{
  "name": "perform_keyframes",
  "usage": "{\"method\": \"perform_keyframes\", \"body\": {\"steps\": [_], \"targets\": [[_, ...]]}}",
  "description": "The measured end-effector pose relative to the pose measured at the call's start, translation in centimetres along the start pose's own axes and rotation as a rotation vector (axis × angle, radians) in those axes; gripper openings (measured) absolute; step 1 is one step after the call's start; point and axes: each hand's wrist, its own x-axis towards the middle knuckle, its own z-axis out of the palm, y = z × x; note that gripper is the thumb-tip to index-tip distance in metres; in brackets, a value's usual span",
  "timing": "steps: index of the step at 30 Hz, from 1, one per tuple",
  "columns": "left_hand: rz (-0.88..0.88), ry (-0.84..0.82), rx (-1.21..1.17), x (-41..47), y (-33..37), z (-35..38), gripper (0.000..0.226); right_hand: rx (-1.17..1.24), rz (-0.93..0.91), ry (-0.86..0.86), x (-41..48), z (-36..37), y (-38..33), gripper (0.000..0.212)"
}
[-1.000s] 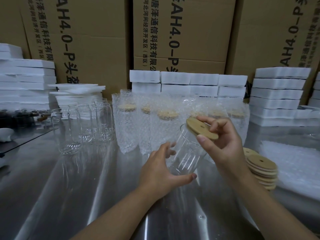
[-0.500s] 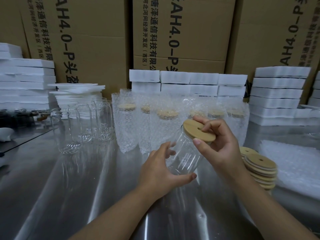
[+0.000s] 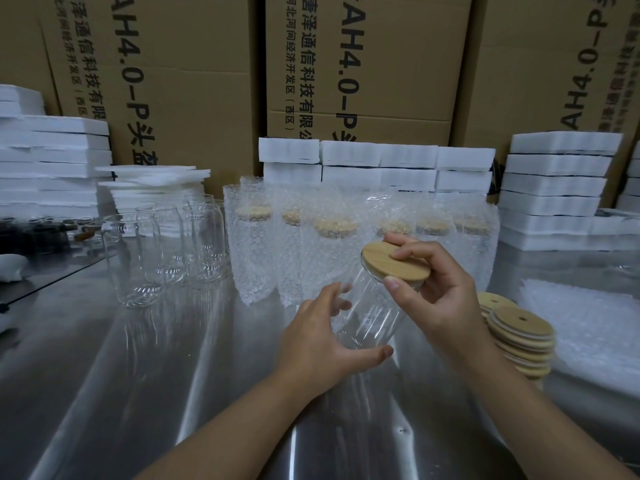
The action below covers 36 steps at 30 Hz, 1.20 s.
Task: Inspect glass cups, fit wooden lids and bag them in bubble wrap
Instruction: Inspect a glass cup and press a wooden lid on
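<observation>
Two hands on one cup (image 3: 370, 313): we're holding it tilted over the table (image 3: 173, 393), base low and toward us, mouth up and away to the right. Our left hand (image 3: 322, 344) is gripping the base end, thumb underneath, fingers curled round the far side. Our right hand (image 3: 440, 289) is pinching the lid (image 3: 391, 261) by its rim, thumb on the near edge, fingers over the top, pressing it onto the mouth.

Key relation: the lid is sitting across the cup's long axis, right hand at the top end, left at the bottom, so we're judging the push is running down the axis into the left palm. Lid is looking close to flush; we can't tell if it's fully seated. Glass is reading clear, no chips visible. The bags (image 3: 581, 323) are lying right of the lid stack (image 3: 519, 330), nearer the right hand.
</observation>
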Motion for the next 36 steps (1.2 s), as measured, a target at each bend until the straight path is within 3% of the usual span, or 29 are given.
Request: {"method": "perform_keyframes", "body": {"steps": [36], "targets": [[-0.026, 0.003, -0.006, -0.09, 0.22, -0.16, 0.076, -0.023, -0.032, 0.061, -0.53, 0.74, 0.82, 0.029]]}}
